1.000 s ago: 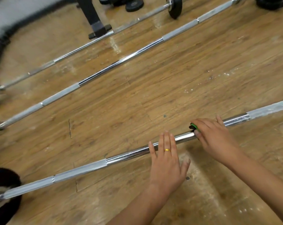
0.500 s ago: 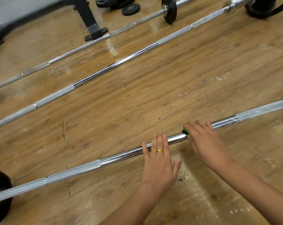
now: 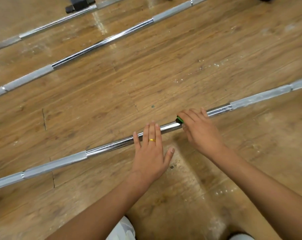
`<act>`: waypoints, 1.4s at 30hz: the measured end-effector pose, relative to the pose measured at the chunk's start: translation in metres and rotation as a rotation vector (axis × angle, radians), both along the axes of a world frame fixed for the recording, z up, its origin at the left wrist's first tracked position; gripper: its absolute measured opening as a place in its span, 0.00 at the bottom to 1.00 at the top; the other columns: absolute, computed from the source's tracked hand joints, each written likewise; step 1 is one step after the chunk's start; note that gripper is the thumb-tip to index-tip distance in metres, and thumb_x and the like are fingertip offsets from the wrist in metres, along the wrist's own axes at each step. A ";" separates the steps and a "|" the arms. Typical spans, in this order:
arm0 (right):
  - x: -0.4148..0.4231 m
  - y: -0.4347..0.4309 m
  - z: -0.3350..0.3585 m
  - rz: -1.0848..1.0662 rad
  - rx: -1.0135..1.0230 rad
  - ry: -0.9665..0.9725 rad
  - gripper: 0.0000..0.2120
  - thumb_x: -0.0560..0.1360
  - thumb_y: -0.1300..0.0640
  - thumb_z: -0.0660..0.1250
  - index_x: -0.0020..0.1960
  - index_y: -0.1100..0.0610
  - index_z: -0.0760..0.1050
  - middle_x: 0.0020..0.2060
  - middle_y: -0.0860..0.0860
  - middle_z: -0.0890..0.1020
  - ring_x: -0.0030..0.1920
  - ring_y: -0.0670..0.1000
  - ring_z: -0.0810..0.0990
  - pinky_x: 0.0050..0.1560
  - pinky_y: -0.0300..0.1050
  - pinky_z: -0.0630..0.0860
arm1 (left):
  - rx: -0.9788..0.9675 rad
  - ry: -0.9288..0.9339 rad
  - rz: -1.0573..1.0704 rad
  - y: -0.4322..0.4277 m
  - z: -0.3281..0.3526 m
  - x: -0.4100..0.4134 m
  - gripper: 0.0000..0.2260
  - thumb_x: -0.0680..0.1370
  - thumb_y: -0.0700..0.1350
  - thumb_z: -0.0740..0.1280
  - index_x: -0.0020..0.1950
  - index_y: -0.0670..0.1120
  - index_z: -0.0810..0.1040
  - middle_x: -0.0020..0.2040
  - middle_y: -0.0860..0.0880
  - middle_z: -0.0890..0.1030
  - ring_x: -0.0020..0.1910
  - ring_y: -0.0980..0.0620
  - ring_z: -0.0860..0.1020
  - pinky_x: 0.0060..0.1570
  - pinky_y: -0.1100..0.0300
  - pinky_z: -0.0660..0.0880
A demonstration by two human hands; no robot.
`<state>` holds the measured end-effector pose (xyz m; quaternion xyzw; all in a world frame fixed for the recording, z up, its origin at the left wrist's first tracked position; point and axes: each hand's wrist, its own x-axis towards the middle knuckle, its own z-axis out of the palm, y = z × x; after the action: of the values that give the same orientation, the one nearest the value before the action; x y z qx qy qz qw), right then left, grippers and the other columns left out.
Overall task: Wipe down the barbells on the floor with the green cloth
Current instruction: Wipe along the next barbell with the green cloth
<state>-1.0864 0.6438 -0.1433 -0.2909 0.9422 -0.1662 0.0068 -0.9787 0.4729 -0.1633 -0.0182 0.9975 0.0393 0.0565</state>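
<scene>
Our left hand (image 3: pixel 149 153) lies flat, fingers straight, on the nearest barbell (image 3: pixel 110 146), a smooth chrome rod with matte grey sections. Our right hand (image 3: pixel 201 134) curls round the green cloth (image 3: pixel 180 120) on that shaft. A second barbell (image 3: pixel 88 49) lies well apart on the scuffed wood-plank floor (image 3: pixel 164 75).

Warm, even indoor light, moderately bright, falls on the wooden floor (image 3: pixel 181 66). Pale glare streaks the boards near the top edge, and the chrome of the nearest barbell (image 3: pixel 112 146) glints. Soft shadow pools under the right hand (image 3: pixel 202 134). Straight bars bow slightly toward the edges, where detail smears
</scene>
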 end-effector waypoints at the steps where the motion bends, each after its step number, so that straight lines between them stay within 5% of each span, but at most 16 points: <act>1: -0.003 0.005 0.000 -0.045 -0.009 -0.008 0.19 0.80 0.61 0.62 0.71 0.57 0.71 0.67 0.53 0.76 0.70 0.57 0.70 0.76 0.56 0.52 | 0.004 0.006 -0.002 0.000 -0.001 0.001 0.38 0.82 0.64 0.47 0.82 0.37 0.52 0.82 0.40 0.54 0.81 0.42 0.52 0.76 0.33 0.49; 10: 0.004 0.013 0.000 -0.005 -0.012 -0.019 0.18 0.80 0.61 0.61 0.70 0.57 0.72 0.66 0.53 0.77 0.69 0.57 0.71 0.76 0.56 0.54 | -0.015 0.001 -0.024 0.005 0.000 0.011 0.38 0.82 0.64 0.48 0.82 0.37 0.52 0.82 0.39 0.53 0.82 0.41 0.51 0.76 0.33 0.49; 16: 0.024 0.015 -0.002 -0.006 -0.084 -0.066 0.18 0.81 0.63 0.61 0.71 0.63 0.71 0.68 0.56 0.75 0.77 0.60 0.61 0.78 0.56 0.51 | 0.028 -0.037 -0.009 0.012 0.005 0.020 0.39 0.81 0.65 0.43 0.82 0.38 0.49 0.83 0.40 0.51 0.82 0.42 0.48 0.77 0.35 0.44; 21: 0.016 0.030 -0.002 -0.099 -0.073 -0.084 0.18 0.83 0.61 0.59 0.72 0.61 0.71 0.68 0.56 0.76 0.76 0.58 0.64 0.78 0.50 0.45 | 0.075 -0.056 -0.020 0.015 0.008 0.032 0.39 0.81 0.65 0.40 0.82 0.39 0.43 0.83 0.41 0.44 0.82 0.45 0.40 0.77 0.37 0.38; 27: 0.035 0.031 -0.004 0.051 -0.095 -0.069 0.17 0.81 0.63 0.63 0.69 0.61 0.73 0.63 0.55 0.78 0.69 0.57 0.71 0.76 0.54 0.53 | 0.059 -0.078 -0.065 0.018 0.009 0.049 0.38 0.81 0.65 0.39 0.81 0.40 0.38 0.82 0.42 0.35 0.80 0.45 0.33 0.77 0.36 0.37; 37: 0.054 0.035 -0.005 0.057 -0.099 -0.002 0.16 0.81 0.62 0.62 0.67 0.61 0.74 0.61 0.55 0.78 0.66 0.57 0.73 0.77 0.54 0.52 | 0.078 -0.031 -0.116 0.024 0.007 0.070 0.37 0.83 0.63 0.47 0.82 0.37 0.45 0.83 0.40 0.43 0.82 0.43 0.40 0.75 0.33 0.42; 42: 0.055 0.044 -0.006 -0.123 -0.104 -0.024 0.15 0.81 0.60 0.60 0.66 0.60 0.75 0.59 0.55 0.80 0.65 0.56 0.74 0.78 0.54 0.49 | 0.097 -0.042 -0.134 0.026 0.006 0.080 0.37 0.83 0.61 0.50 0.81 0.38 0.42 0.83 0.40 0.40 0.82 0.43 0.39 0.75 0.32 0.43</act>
<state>-1.0311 0.6877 -0.1497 -0.2303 0.9483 -0.2184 -0.0074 -0.8983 0.4993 -0.1569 0.0506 0.9920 0.0833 0.0806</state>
